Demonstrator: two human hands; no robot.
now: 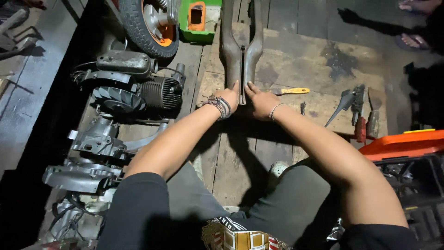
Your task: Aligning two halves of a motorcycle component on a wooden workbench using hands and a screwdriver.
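A long rusty metal frame (241, 44) lies on the wooden floor (296, 60), running from 12 o'clock down toward the middle of the view, its two rails close together with a narrow slot between them. Both hands meet at its near end. The left hand (227, 99) rests at the left rail's end, fingers loosely spread and flat rather than curled, thumb pointing up toward 12 o'clock; it touches the metal but does not grip it. Bead bracelets (219, 105) circle that wrist. The right hand (262, 103) lies just beside it at 3 o'clock, also open, palm down, its fingertips against the right rail's end; a thin bangle (274, 110) sits on the wrist. Whether the two hands touch each other cannot be told.

Just beyond the right hand, toward 2 o'clock, lies a screwdriver (289, 91) with a yellow handle. Farther out at 3 o'clock a cluster of tools (358, 111) lies on the floor, some with red handles. At 4 o'clock stands an orange and black toolbox (407, 153).

At 9 o'clock of the hands sits a finned engine (138, 95) with a fan, and more engine casings (92, 157) lie toward 8 o'clock. At 11 o'clock a tyre on an orange wheel (148, 25) stands beside a green box (201, 18). Another person's sandalled feet (416, 23) show at 1 o'clock, well apart.
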